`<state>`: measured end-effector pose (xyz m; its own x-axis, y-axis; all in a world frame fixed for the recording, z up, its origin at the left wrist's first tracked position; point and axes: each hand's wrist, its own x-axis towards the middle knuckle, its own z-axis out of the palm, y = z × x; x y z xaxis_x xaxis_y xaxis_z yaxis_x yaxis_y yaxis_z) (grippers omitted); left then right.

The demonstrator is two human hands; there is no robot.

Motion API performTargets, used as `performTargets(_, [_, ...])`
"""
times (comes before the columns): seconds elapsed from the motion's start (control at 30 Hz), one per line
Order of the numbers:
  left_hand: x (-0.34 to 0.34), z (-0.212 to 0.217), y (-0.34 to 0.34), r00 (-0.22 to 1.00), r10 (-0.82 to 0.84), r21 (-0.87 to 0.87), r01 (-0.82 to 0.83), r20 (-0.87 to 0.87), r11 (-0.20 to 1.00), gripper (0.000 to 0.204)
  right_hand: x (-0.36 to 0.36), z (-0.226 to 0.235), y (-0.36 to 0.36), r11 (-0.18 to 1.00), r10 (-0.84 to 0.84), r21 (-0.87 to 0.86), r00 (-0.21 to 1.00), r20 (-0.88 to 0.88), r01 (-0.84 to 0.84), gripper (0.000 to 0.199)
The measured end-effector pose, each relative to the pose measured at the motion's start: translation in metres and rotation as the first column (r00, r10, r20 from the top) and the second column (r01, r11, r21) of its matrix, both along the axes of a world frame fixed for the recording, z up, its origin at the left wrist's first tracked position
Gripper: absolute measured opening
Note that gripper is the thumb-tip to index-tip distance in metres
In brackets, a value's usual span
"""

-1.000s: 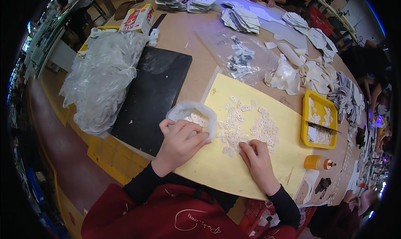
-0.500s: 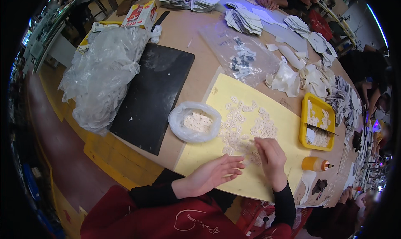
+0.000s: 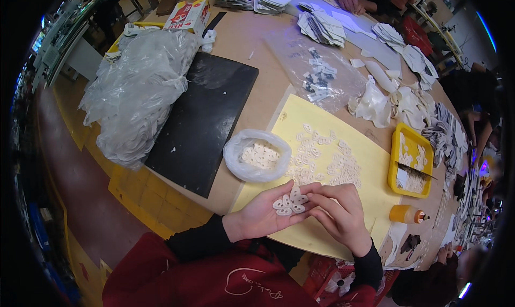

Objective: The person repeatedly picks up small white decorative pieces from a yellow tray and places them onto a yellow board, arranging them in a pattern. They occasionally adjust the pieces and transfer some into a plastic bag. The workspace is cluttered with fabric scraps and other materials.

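My left hand is palm up, with several small flat off-white pieces, rounded and pierced with holes, on its palm and fingers. Over its fingertips my right hand pinches, its thumb and fingertips at the edge of these pieces; whether one is between them is hard to make out. Many like pieces are spread on a yellow sheet just beyond the hands. A bowl lined with a clear plastic bag stands at the sheet's left edge and contains more of them.
A yellow tray and an orange bottle stand at the right. Left lie a black board and a big plastic bag. Farther back are a bag of small tags and stacks of white cut pieces. Another person's hands work across the table.
Several pieces now show on my left palm, which looked bare before. My right hand has come from the sheet down toward the left hand's fingers. The whole view has shifted slightly.
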<state>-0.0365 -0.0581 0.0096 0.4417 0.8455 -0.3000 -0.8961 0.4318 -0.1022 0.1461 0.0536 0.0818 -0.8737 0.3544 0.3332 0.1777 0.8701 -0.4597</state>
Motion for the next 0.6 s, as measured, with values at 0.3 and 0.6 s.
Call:
performTargets(0.3, [-0.01,-0.02,-0.012,0.954,0.102,0.157,-0.15,0.281,0.976,0.044,-0.035,0.005,-0.003,0.952,-0.019,-0.303,0.997,0.069,0.04,0.03])
performTargets(0.6, [-0.028,-0.003,-0.024,0.989,0.012,-0.123,-0.03,-0.149,0.992,0.04,-0.056,0.014,0.001,0.931,0.164,-0.35,0.977,0.137,-0.108,0.022])
